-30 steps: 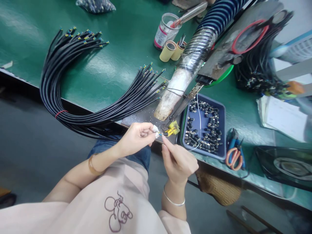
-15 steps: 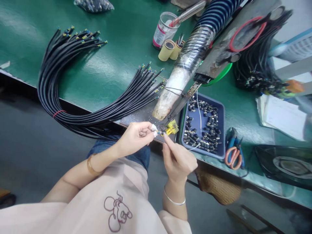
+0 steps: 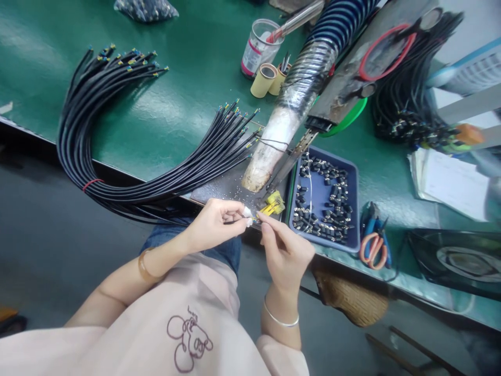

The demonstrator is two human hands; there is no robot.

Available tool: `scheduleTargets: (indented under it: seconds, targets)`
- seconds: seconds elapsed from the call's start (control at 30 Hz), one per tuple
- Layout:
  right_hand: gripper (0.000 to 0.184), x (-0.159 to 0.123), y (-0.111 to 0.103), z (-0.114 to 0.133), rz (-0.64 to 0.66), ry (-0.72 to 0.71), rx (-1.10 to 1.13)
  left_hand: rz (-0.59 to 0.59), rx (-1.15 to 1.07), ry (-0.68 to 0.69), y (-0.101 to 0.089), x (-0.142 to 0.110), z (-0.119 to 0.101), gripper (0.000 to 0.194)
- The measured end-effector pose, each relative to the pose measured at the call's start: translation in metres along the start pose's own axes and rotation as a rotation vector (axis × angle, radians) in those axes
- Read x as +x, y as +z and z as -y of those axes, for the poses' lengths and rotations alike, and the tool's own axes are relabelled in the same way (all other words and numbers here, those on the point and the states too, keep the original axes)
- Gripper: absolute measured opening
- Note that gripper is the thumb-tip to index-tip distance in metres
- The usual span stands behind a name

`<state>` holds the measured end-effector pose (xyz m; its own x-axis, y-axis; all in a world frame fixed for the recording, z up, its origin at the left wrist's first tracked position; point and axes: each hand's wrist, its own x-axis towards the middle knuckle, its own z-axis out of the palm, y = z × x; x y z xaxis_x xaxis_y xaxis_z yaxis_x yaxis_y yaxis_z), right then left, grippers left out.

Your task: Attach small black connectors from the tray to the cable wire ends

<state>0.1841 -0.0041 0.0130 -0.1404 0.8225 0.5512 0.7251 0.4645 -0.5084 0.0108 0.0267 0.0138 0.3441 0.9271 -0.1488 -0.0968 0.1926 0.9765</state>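
Observation:
My left hand (image 3: 217, 224) is closed in a pinch on the stripped end of a black cable at the bench's front edge, with white tape on the fingertips. My right hand (image 3: 284, 250) is closed too, its thumb and forefinger meeting the left hand's fingertips at the small wire ends. A yellow part (image 3: 273, 204) sits just beyond both hands, under the tip of a soldering iron (image 3: 289, 162). The bundle of black cables (image 3: 129, 156) loops from the green bench (image 3: 176, 78) down past its edge and back to my hands.
A blue tray (image 3: 350, 209) of small black parts lies right of the hands. Orange-handled scissors (image 3: 373, 248) lie beyond it. A striped fume hose (image 3: 309, 83) slants over the bench. A jar (image 3: 258, 47), tape rolls (image 3: 266, 78), papers (image 3: 450, 183) and more black cables (image 3: 410, 120) stand behind.
Both hands stay together at the cable end; the right fingertips have shifted slightly left toward the left hand. The view has drifted a little.

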Motion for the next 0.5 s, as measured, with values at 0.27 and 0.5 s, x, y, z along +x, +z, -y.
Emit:
scheduleTargets:
  seconds: [0.27,0.5]
  targets:
    - [0.027,-0.002,0.010,-0.004,-0.084,-0.310,-0.267,0.008,-0.003,-0.037,-0.001,0.000,-0.001,0.016]
    - [0.011,-0.001,0.014,-0.004,-0.127,-0.263,-0.212,-0.029,0.060,0.028,-0.001,-0.002,0.003,0.016]
